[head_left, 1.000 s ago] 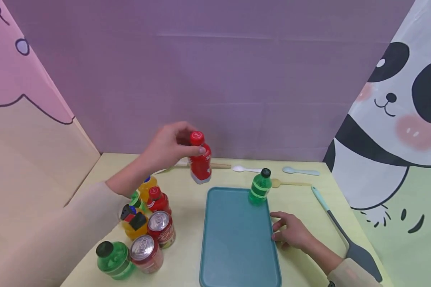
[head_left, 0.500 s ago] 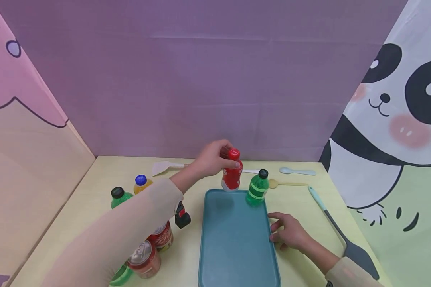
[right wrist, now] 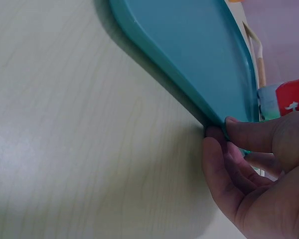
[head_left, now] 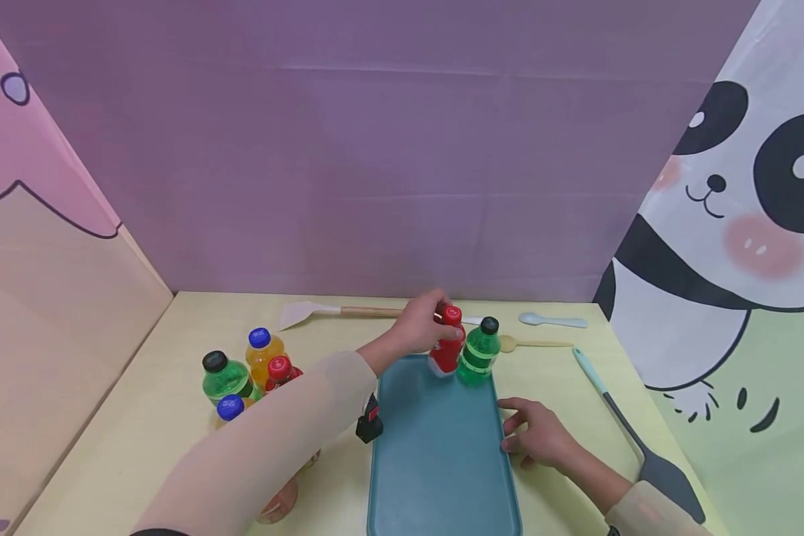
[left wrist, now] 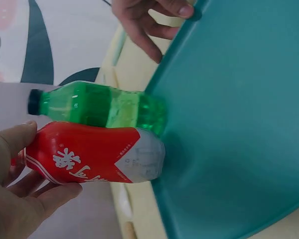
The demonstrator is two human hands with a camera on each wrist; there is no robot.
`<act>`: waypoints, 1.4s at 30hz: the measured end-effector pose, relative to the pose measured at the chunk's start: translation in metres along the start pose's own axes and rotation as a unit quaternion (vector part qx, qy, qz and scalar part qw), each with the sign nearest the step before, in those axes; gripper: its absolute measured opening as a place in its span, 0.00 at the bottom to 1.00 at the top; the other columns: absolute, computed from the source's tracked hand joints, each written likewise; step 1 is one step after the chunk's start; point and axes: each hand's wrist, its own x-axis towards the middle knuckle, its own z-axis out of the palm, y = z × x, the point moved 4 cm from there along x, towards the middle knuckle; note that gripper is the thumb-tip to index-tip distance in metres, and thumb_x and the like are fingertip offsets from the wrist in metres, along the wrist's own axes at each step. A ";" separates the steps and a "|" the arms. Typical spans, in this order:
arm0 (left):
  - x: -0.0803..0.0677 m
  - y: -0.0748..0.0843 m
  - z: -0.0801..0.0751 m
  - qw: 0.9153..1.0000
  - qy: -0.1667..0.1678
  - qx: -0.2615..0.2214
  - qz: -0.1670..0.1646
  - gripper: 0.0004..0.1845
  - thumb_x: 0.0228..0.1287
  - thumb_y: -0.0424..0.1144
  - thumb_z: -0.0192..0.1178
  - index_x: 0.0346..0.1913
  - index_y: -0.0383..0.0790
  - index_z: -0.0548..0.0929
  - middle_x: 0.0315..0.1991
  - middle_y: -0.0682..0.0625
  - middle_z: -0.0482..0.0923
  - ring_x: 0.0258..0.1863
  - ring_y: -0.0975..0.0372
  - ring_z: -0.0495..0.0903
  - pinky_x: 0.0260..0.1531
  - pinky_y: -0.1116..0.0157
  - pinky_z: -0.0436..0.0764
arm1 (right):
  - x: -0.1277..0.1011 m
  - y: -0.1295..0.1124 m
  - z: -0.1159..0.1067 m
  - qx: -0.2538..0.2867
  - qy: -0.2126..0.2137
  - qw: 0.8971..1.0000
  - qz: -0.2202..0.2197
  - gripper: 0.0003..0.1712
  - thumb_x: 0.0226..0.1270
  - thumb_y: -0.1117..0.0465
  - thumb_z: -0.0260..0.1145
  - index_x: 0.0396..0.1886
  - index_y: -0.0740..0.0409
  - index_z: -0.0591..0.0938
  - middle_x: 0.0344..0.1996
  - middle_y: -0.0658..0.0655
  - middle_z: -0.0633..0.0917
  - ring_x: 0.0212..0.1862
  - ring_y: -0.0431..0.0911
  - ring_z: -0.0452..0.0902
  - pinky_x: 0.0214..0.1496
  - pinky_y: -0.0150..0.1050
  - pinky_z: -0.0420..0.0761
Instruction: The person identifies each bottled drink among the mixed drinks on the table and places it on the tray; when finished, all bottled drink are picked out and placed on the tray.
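Observation:
My left hand (head_left: pixel 420 321) grips a red bottle (left wrist: pixel 89 152) with a pale base around its upper part. The bottle stands over the far edge of the teal tray (head_left: pixel 442 447). Right beside it on the tray is a green bottle (head_left: pixel 479 353) with a black cap, upright. At the tray's right side, my right hand (head_left: pixel 539 432) pinches the rim, thumb (right wrist: pixel 249 134) on top and a fingertip below. In the left wrist view the red bottle's base is close over the tray's surface.
Left of the tray stand a green bottle (head_left: pixel 228 378), orange bottles (head_left: pixel 263 357), another red bottle (head_left: pixel 281 371) and a can (head_left: pixel 281 502), partly hidden by my left sleeve. A spatula (head_left: pixel 368 312) and small spoons (head_left: pixel 552 320) lie behind; a dark turner (head_left: pixel 666 476) lies right.
My left hand has carried the red bottle rightward and down, from above the table left of the tray to beside the green bottle. The right hand stays at the tray's rim.

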 end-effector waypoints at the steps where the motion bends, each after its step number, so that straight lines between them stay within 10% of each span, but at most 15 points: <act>1: 0.000 -0.002 0.003 1.000 0.000 0.001 -0.001 0.23 0.61 0.35 0.74 0.56 0.44 0.74 0.55 0.45 0.78 0.56 0.52 0.79 0.47 0.55 0.88 | 0.000 0.000 0.000 -0.001 -0.001 1.000 -0.001 0.41 0.54 0.76 0.73 0.70 0.64 0.73 0.36 0.58 0.83 0.27 0.49 0.80 0.23 0.45 0.85; 18: -0.006 -0.016 0.015 1.000 0.017 -0.006 -0.006 0.23 0.62 0.38 0.74 0.58 0.43 0.78 0.55 0.47 0.80 0.56 0.53 0.80 0.46 0.57 0.88 | -0.004 -0.006 -0.001 0.000 -0.011 1.000 -0.005 0.40 0.55 0.77 0.73 0.70 0.65 0.73 0.36 0.59 0.82 0.28 0.49 0.81 0.23 0.46 0.85; 27: -0.003 -0.015 0.007 0.999 -0.044 -0.009 -0.022 0.27 0.63 0.41 0.73 0.64 0.43 0.77 0.60 0.46 0.79 0.58 0.52 0.79 0.48 0.56 0.87 | -0.001 -0.004 0.000 0.001 -0.013 1.000 -0.006 0.41 0.55 0.76 0.73 0.71 0.65 0.72 0.36 0.58 0.82 0.29 0.48 0.81 0.23 0.46 0.85; 42: -0.035 0.018 -0.071 0.996 -0.080 0.032 0.008 0.43 0.67 0.58 0.65 0.80 0.53 0.57 0.72 0.45 0.70 0.70 0.50 0.73 0.64 0.47 0.78 | -0.002 -0.005 0.000 0.000 -0.015 1.000 0.001 0.40 0.56 0.75 0.74 0.71 0.65 0.72 0.36 0.58 0.82 0.30 0.49 0.82 0.24 0.46 0.85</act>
